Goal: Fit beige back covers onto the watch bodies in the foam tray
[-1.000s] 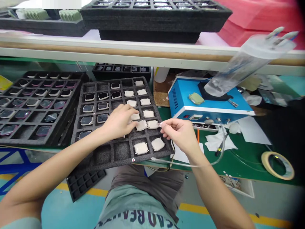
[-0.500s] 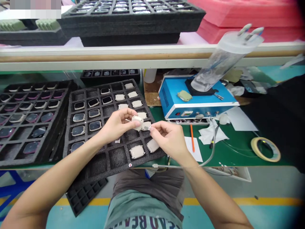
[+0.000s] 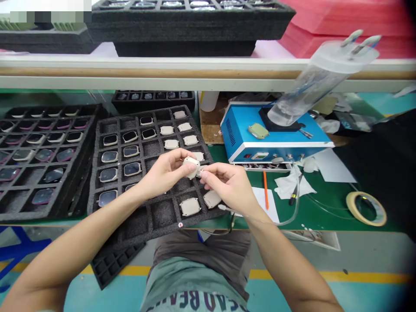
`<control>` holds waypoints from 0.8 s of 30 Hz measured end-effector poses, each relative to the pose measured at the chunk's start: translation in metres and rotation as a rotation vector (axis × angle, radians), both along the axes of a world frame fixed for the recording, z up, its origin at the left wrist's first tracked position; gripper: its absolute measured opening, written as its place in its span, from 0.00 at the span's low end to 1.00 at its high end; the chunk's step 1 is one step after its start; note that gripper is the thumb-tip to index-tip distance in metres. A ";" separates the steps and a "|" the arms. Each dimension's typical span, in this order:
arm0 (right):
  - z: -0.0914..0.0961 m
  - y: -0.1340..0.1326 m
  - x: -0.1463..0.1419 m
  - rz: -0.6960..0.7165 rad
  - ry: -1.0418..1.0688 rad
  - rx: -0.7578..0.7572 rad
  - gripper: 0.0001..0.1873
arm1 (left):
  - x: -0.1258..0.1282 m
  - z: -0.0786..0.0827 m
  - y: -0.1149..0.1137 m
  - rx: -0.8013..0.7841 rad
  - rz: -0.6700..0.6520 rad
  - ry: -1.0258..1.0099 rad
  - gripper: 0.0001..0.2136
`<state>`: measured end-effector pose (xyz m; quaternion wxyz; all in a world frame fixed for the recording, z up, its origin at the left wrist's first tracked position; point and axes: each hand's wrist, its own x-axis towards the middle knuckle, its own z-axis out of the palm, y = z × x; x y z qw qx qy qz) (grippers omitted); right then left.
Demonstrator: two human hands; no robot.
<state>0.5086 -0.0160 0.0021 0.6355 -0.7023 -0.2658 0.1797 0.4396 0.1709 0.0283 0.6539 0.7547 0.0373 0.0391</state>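
Observation:
Over the black foam tray [image 3: 134, 223], my left hand [image 3: 165, 173] grips a beige watch case [image 3: 191, 166] between thumb and fingers. My right hand [image 3: 231, 185] is closed in a pinch at the case's right edge, on a small light piece [image 3: 200, 172] that my fingertips mostly cover. Beige watch cases [image 3: 190, 207] lie in the tray's right-hand compartments. Watch cases with dark screens [image 3: 108, 175] fill several compartments on the left. Some compartments below and between them hold nothing.
A blue box [image 3: 240, 134] stands behind my right hand, bearing a clear cylinder [image 3: 303, 93] and a greenish watch case [image 3: 258, 131]. An orange stick [image 3: 265, 190], tape roll [image 3: 366, 209] and thin tube [image 3: 296, 208] lie right. Another filled tray [image 3: 24, 209] sits left.
My right hand has brought the small piece left against the watch case, where it is now mostly hidden. My left hand still holds the case. The view has shifted slightly.

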 end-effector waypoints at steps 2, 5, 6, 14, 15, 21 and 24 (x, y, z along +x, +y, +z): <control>0.001 0.002 0.003 0.058 0.094 0.039 0.15 | -0.002 -0.001 -0.002 -0.035 -0.027 -0.010 0.16; 0.000 0.007 0.005 0.086 0.181 0.072 0.20 | -0.006 -0.006 -0.008 -0.041 -0.044 -0.026 0.16; -0.001 0.009 0.005 0.088 0.204 0.080 0.21 | -0.008 -0.008 -0.010 -0.027 -0.042 -0.033 0.15; -0.007 0.023 0.002 0.109 0.341 0.098 0.28 | -0.017 -0.018 -0.023 0.213 0.085 -0.105 0.10; -0.007 0.024 0.003 0.127 0.363 0.101 0.30 | -0.016 -0.017 -0.022 0.183 0.086 -0.097 0.11; -0.004 0.008 0.000 0.123 0.476 0.129 0.32 | -0.010 -0.012 -0.020 -0.316 0.083 0.056 0.15; -0.007 -0.026 -0.025 -0.022 0.626 0.195 0.24 | -0.008 -0.008 -0.016 -0.339 0.184 0.056 0.18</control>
